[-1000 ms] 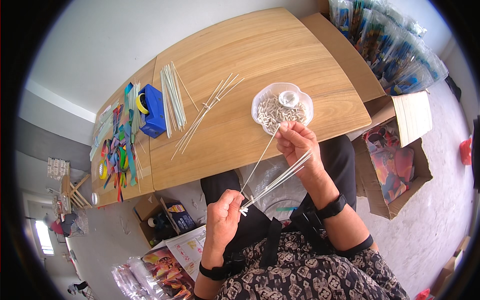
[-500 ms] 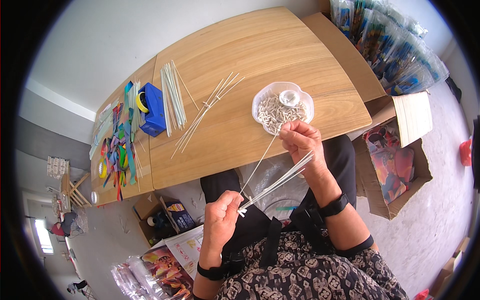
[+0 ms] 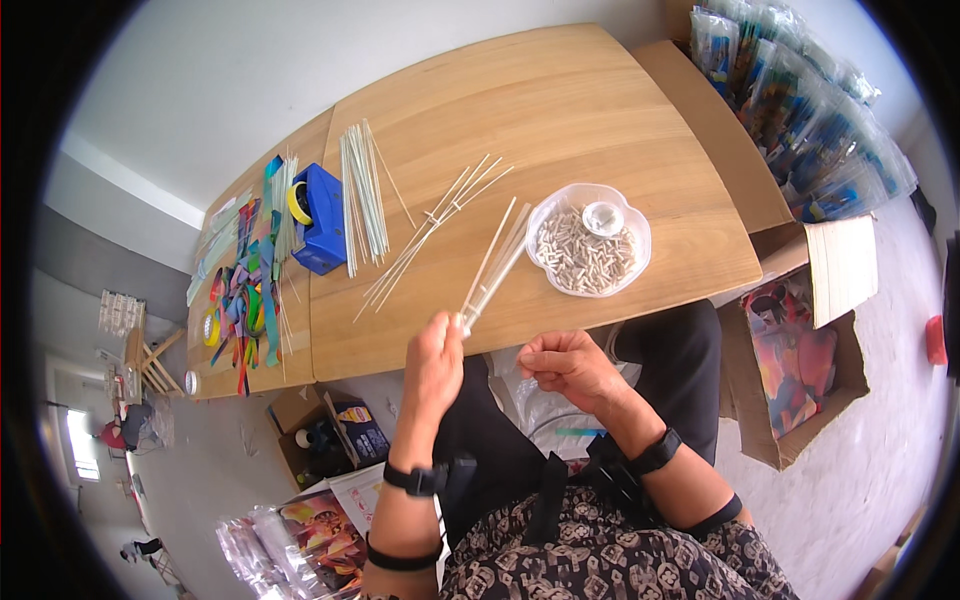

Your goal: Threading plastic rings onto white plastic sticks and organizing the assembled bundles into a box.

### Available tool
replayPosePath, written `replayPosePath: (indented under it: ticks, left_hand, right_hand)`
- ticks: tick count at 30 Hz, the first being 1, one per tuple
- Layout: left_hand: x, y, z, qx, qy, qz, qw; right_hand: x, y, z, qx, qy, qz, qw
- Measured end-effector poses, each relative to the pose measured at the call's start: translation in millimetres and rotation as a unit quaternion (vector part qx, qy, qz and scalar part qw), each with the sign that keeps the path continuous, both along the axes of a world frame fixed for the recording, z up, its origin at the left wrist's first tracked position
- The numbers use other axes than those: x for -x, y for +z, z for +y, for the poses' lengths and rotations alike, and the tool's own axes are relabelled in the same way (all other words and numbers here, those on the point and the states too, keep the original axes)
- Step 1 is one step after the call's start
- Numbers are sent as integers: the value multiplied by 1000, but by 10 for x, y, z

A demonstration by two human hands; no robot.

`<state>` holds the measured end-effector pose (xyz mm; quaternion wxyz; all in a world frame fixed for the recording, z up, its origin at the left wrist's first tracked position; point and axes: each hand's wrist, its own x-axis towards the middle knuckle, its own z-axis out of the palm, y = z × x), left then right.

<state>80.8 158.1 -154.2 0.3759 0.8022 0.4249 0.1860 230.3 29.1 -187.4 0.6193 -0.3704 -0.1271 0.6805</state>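
I see my left hand (image 3: 433,357) gripping one bundle of thin white sticks (image 3: 493,268) (count unclear); right hand (image 3: 568,366) loosely curled, empty, beside one bowl (image 3: 640,225).

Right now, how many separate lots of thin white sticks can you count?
3: one bunch held in the left hand, one neat pile beside the blue box, one loose spread mid-table. More may hide among the coloured strips.

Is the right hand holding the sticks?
No, the left hand grips the bunch of sticks, while the right hand is curled apart from them.
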Motion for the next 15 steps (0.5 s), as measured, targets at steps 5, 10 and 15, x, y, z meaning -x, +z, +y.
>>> replayPosePath:
  ticks: [5, 10, 15]
  left_hand:
    - [-337, -466, 670, -135, -4, 68, 989]
    - [-688, -538, 806, -220, -13, 104, 970]
    - [-799, -485, 865, -276, 10, 149, 950]
  right_hand:
    - [-40, -115, 23, -15, -12, 29, 999]
    - [-95, -178, 53, 1, -13, 37, 999]
    - [-129, -234, 120, 43, -24, 69, 996]
